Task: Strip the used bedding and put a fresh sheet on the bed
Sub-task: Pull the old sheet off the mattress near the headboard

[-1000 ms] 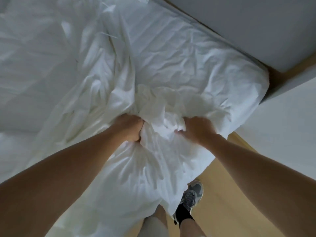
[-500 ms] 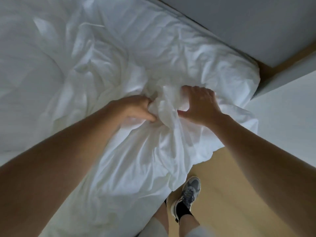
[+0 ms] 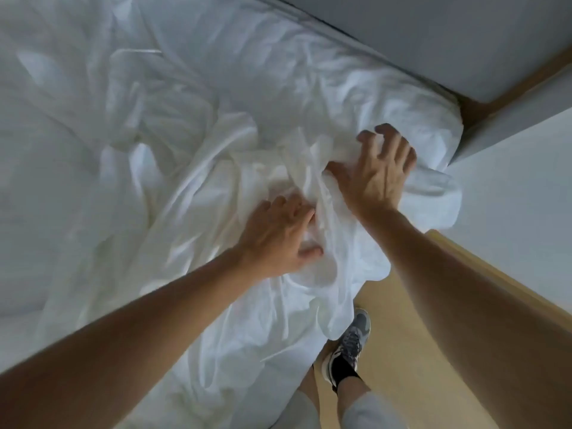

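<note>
A crumpled white sheet [image 3: 192,168] lies bunched across the bed [image 3: 55,212], heaped toward the bed's near right corner and spilling over its edge. My right hand [image 3: 376,173] lies on the heap near that corner, its fingers spread and curled into a raised fold of the fabric. My left hand [image 3: 278,236] is lower and to the left, a little blurred, with its fingers pushed into the folds and the thumb pressed against the cloth.
A grey wall [image 3: 433,35] runs along the bed's far side. A white wall [image 3: 526,205] with a wooden skirting stands to the right. The wooden floor [image 3: 402,351] lies beside the bed, where my shoe [image 3: 349,342] stands close to the hanging sheet.
Both hands have moved forward over the bunched sheet toward the bed's corner. The right hand has opened out from a tight fist and reached farthest. The sheet is heaped higher near the corner.
</note>
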`<control>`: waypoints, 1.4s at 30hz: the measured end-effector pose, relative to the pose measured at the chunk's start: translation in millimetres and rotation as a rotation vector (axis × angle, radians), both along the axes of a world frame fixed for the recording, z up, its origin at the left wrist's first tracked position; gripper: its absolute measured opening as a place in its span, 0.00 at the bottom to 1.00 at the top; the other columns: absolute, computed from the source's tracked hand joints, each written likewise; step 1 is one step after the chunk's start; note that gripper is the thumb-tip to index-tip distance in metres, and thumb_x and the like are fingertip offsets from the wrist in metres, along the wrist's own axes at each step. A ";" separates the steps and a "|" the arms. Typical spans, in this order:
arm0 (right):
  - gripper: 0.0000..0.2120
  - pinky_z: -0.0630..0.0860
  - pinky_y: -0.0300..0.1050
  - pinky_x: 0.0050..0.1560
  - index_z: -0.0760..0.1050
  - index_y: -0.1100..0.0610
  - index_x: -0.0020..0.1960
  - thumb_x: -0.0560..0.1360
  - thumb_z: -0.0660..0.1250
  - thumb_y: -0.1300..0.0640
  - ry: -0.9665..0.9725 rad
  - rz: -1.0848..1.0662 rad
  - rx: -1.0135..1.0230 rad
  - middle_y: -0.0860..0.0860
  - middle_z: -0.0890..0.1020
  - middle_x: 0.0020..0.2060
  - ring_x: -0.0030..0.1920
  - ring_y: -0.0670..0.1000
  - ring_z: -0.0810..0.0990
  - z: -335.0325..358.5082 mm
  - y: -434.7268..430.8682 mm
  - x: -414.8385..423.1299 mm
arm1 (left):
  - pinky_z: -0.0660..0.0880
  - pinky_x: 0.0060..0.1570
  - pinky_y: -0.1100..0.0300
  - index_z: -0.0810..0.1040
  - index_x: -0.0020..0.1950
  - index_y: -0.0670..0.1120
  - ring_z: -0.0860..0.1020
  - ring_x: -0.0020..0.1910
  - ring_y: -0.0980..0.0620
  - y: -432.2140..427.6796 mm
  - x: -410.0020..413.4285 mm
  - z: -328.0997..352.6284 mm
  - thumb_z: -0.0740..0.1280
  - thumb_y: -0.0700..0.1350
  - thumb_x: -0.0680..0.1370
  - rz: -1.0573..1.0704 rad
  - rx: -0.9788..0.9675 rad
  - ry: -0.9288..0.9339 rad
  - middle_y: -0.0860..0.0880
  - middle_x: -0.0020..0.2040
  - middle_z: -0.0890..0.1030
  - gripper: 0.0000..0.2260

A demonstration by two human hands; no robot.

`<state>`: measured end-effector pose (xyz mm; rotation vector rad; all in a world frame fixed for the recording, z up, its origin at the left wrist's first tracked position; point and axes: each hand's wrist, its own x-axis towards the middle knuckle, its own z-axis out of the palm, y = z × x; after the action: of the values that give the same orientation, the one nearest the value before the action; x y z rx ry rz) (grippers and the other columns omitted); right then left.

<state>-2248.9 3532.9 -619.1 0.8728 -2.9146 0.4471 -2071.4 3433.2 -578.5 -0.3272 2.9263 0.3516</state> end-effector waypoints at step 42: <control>0.12 0.68 0.45 0.44 0.68 0.50 0.50 0.79 0.59 0.42 -0.773 -0.808 -0.491 0.44 0.74 0.36 0.40 0.53 0.76 -28.8 68.5 5.5 | 0.66 0.35 0.60 0.66 0.33 0.51 0.69 0.29 0.54 19.4 76.0 32.0 0.74 0.50 0.77 0.192 0.267 -0.439 0.53 0.31 0.72 0.20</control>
<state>-2243.5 3601.4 -647.9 -0.6751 -3.1098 1.5433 -1995.4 3452.6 -546.5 -0.5648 2.3909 0.6050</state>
